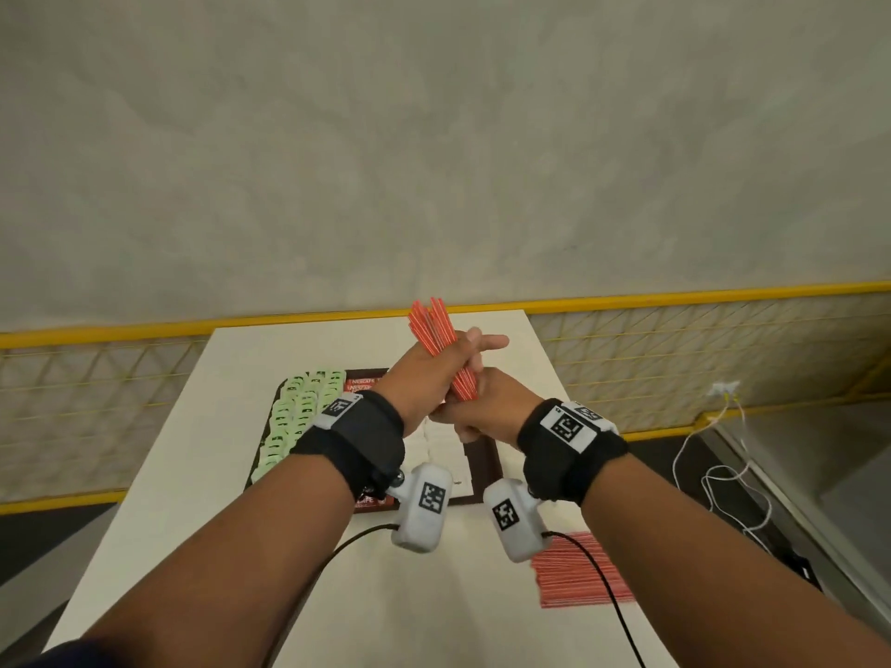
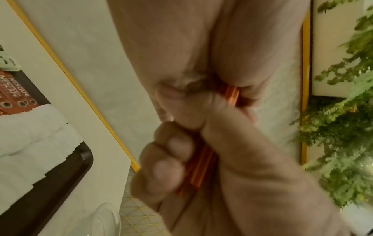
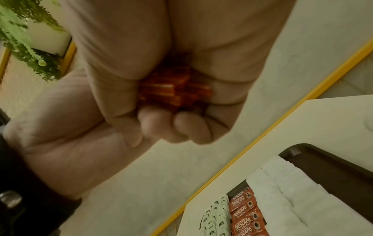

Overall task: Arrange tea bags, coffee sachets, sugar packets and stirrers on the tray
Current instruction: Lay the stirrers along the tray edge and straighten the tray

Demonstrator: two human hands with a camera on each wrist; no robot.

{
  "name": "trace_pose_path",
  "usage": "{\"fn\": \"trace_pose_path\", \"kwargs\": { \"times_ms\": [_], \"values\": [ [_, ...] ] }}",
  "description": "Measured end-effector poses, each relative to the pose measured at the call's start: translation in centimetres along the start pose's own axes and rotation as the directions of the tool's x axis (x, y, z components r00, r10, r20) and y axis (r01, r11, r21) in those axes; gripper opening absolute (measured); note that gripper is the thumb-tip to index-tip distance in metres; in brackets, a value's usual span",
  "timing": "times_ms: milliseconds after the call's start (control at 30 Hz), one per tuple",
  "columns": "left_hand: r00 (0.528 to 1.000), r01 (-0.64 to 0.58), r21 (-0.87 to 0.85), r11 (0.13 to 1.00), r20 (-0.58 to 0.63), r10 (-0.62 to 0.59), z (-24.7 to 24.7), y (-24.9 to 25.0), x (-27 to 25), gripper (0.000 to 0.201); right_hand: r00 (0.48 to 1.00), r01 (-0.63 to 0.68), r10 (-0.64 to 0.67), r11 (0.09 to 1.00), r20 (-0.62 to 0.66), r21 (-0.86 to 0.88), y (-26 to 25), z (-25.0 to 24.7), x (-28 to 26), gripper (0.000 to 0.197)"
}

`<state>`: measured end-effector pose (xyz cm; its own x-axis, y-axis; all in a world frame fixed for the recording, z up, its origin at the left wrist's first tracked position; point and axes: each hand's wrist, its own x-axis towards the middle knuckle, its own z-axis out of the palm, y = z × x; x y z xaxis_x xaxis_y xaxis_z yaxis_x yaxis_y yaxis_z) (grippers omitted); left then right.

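Observation:
A bundle of red stirrers (image 1: 436,330) stands tilted above the dark brown tray (image 1: 488,467). My left hand (image 1: 424,376) grips the bundle's middle, with one finger stretched out to the right. My right hand (image 1: 489,402) curls round its lower end, and the stirrer ends (image 3: 175,91) show inside that fist. On the tray lie green tea bags (image 1: 299,417) at the left, red Nescafe sachets (image 1: 361,382) beside them, and white sugar packets (image 1: 443,450) under my hands. More red stirrers (image 1: 573,571) lie in a loose pile on the white table (image 1: 193,499), near right.
A yellow-railed mesh fence (image 1: 675,301) runs behind the table. White cables (image 1: 723,455) trail on the floor at the right. A clear glass item (image 2: 107,220) sits by the tray's corner (image 2: 84,153). Green foliage (image 2: 343,127) hangs beyond the table.

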<state>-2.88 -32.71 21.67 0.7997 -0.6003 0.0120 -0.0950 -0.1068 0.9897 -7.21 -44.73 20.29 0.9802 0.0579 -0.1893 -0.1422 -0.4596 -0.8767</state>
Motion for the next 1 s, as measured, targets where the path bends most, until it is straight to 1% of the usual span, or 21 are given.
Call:
{"fn": "trace_pose_path", "kwargs": {
  "times_ms": [33, 67, 100, 133, 167, 200, 267, 333, 400, 500, 567, 600, 633, 667, 733, 767, 800, 833, 867, 933, 1000],
  "values": [
    [0.999, -0.032, -0.05, 0.998, -0.01, 0.032, -0.5, -0.1, 0.0, 0.048, 1.0, -0.016, 0.014, 0.996, 0.021, 0.083, 0.5, -0.1, 0.0, 0.012],
    [0.998, -0.052, -0.136, 0.989, -0.03, 0.049, -1.1, -0.3, 0.2, 0.049, 0.999, -0.041, 0.033, 0.98, 0.043, 0.195, 1.1, -0.3, -0.1, 0.013],
    [0.996, -0.075, -0.23, 0.97, -0.06, 0.062, -1.6, -0.5, 0.3, 0.049, 0.996, -0.076, 0.059, 0.937, 0.061, 0.341, 1.7, -0.6, -0.1, 0.02],
    [0.992, -0.103, -0.302, 0.948, -0.096, 0.078, -2.1, -0.6, 0.4, 0.046, 0.993, -0.116, 0.093, 0.865, 0.071, 0.489, 2.1, -0.8, -0.1, 0.034],
    [0.985, -0.132, -0.32, 0.938, -0.148, 0.088, -2.4, -0.8, 0.6, 0.044, 0.988, -0.151, 0.135, 0.782, 0.072, 0.605, 2.3, -1.0, 0.1, 0.049],
    [0.974, -0.156, -0.3, 0.941, -0.203, 0.097, -2.6, -1.0, 0.8, 0.044, 0.982, -0.179, 0.176, 0.709, 0.074, 0.683, 2.2, -1.1, 0.2, 0.062],
    [0.953, -0.193, -0.251, 0.949, -0.276, 0.121, -2.6, -1.5, 1.2, 0.047, 0.97, -0.207, 0.228, 0.611, 0.08, 0.764, 1.7, -1.1, 0.8, 0.081],
    [0.94, -0.201, -0.242, 0.949, -0.322, 0.117, -2.4, -1.7, 1.4, 0.048, 0.97, -0.205, 0.227, 0.561, 0.089, 0.802, 0.8, -0.9, 1.5, 0.088],
    [0.935, -0.188, -0.226, 0.956, -0.34, 0.104, -2.2, -2.0, 1.8, 0.047, 0.972, -0.192, 0.218, 0.55, 0.081, 0.813, 0.0, -0.6, 2.0, 0.088],
    [0.944, -0.132, -0.215, 0.968, -0.326, 0.056, -2.2, -2.6, 2.5, 0.047, 0.972, -0.196, 0.217, 0.564, 0.085, 0.802, 0.0, -0.7, 2.6, 0.086],
    [0.951, -0.089, -0.201, 0.976, -0.309, 0.023, -2.4, -3.1, 3.1, 0.053, 0.967, -0.231, 0.227, 0.583, 0.116, 0.779, 0.7, -1.1, 3.1, 0.085],
    [0.954, -0.059, -0.188, 0.981, -0.299, 0.0, -2.5, -3.4, 3.2, 0.056, 0.964, -0.247, 0.235, 0.619, 0.124, 0.745, 1.0, -1.4, 3.3, 0.084],
    [0.959, -0.018, -0.179, 0.984, -0.282, -0.033, -2.5, -3.6, 3.2, 0.056, 0.964, -0.245, 0.245, 0.678, 0.101, 0.693, 1.2, -1.8, 3.7, 0.082],
    [0.965, 0.029, -0.191, 0.981, -0.25, -0.077, -2.4, -3.9, 3.2, 0.054, 0.969, -0.218, 0.243, 0.741, 0.049, 0.636, 1.1, -2.2, 4.0, 0.078],
    [0.974, 0.14, -0.258, 0.956, -0.137, -0.18, -2.1, -4.5, 3.0, 0.044, 0.982, -0.094, 0.165, 0.854, -0.096, 0.512, 0.4, -3.1, 4.5, 0.067],
    [0.973, 0.192, -0.279, 0.941, -0.073, -0.221, -1.8, -4.9, 2.9, 0.04, 0.985, -0.015, 0.089, 0.898, -0.149, 0.44, -0.2, -3.6, 4.7, 0.063],
    [0.967, 0.237, -0.281, 0.93, -0.02, -0.252, -1.5, -5.3, 2.8, 0.038, 0.985, 0.058, 0.001, 0.937, -0.171, 0.344, -0.8, -4.0, 4.9, 0.063],
    [0.961, 0.271, -0.269, 0.924, 0.023, -0.276, -1.2, -5.6, 2.8, 0.038, 0.985, 0.112, -0.079, 0.968, -0.15, 0.224, -1.3, -4.3, 4.9, 0.064],
    [0.954, 0.298, -0.252, 0.921, 0.055, -0.294, -0.9, -5.7, 2.9, 0.039, 0.987, 0.139, -0.13, 0.986, -0.096, 0.096, -1.6, -4.6, 5.0, 0.066],
    [0.944, 0.328, -0.24, 0.914, 0.098, -0.314, -0.5, -5.8, 3.3, 0.04, 0.992, 0.124, -0.122, 0.988, 0.028, -0.094, -1.8, -4.8, 5.0, 0.062],
    [0.938, 0.347, -0.249, 0.904, 0.117, -0.328, -0.3, -5.7, 3.7, 0.04, 0.991, 0.116, -0.104, 0.981, 0.086, -0.153, -1.5, -5.1, 5.4, 0.058]
  ]
}}
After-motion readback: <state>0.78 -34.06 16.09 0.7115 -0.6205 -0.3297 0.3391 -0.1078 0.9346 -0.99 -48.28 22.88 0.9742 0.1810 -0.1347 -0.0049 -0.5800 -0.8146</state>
